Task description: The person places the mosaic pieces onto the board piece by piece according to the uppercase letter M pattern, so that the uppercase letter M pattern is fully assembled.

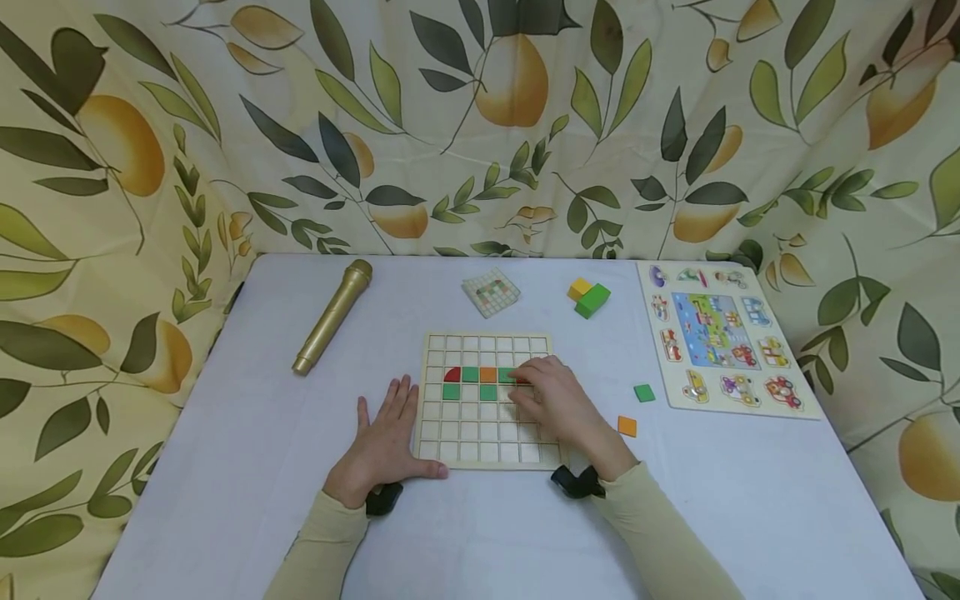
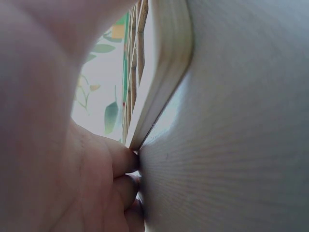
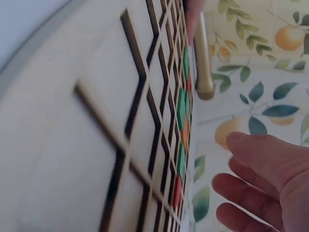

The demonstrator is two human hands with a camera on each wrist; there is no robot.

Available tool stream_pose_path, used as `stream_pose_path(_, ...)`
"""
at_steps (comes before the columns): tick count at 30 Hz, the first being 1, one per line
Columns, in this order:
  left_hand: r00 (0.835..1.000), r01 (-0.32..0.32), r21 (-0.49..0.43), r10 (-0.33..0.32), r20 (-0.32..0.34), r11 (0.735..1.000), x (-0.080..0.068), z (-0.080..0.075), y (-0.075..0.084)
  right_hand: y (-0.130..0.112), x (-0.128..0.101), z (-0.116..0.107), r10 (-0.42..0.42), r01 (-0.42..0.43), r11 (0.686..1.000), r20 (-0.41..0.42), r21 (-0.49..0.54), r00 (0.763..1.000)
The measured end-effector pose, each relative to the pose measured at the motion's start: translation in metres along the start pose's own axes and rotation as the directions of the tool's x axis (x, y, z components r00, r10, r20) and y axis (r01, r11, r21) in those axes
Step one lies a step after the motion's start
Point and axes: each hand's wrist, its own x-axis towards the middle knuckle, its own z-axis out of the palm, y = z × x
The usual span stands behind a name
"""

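A wooden grid board (image 1: pixel 488 454) lies flat on the white table. One row of its cells holds a red tile with a rounded corner (image 1: pixel 452 376), a green tile (image 1: pixel 470 375), an orange tile (image 1: pixel 488 375) and more green; two green tiles sit in the row below. My left hand (image 1: pixel 384 442) rests spread along the board's left edge, thumb at the near corner. Over the row's right end is my right hand (image 1: pixel 558 404), its fingers loosely bent. Nothing shows between those fingers in the right wrist view, where another red tile (image 3: pixel 176 192) sits in the grid.
Right of the board lie a loose green tile (image 1: pixel 644 392) and an orange tile (image 1: pixel 627 427). Behind are a small pattern card (image 1: pixel 491 292) and a green block (image 1: pixel 592 301) against a yellow one. A gold microphone (image 1: pixel 332 319) lies left, a picture puzzle (image 1: pixel 678 393) right.
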Motion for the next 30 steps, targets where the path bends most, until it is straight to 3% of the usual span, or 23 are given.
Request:
stream_pose_path(5,1.000,-0.002,0.001,0.002,0.001,1.000,0.000,0.001,-0.001,0.014,-0.014,-0.019,0.075,-0.074,0.997,-0.036,0.032,0.997)
stream_pose_path(17,1.000,-0.011,-0.014,0.011,-0.008,1.000,0.000,0.000,0.000,0.063,-0.048,-0.057,0.180,-0.184,0.982,-0.112,-0.030,0.977)
stream_pose_path(24,1.000,-0.004,-0.007,0.004,0.004,1.000,0.000,0.000,0.000,0.084,-0.072,-0.076,0.325,-0.329,0.943,-0.073,-0.054,0.943)
stream_pose_path(30,1.000,0.017,-0.007,-0.017,0.023,1.000,0.001,0.002,-0.001,0.098,-0.087,-0.085,0.382,-0.387,0.915,-0.068,-0.116,0.922)
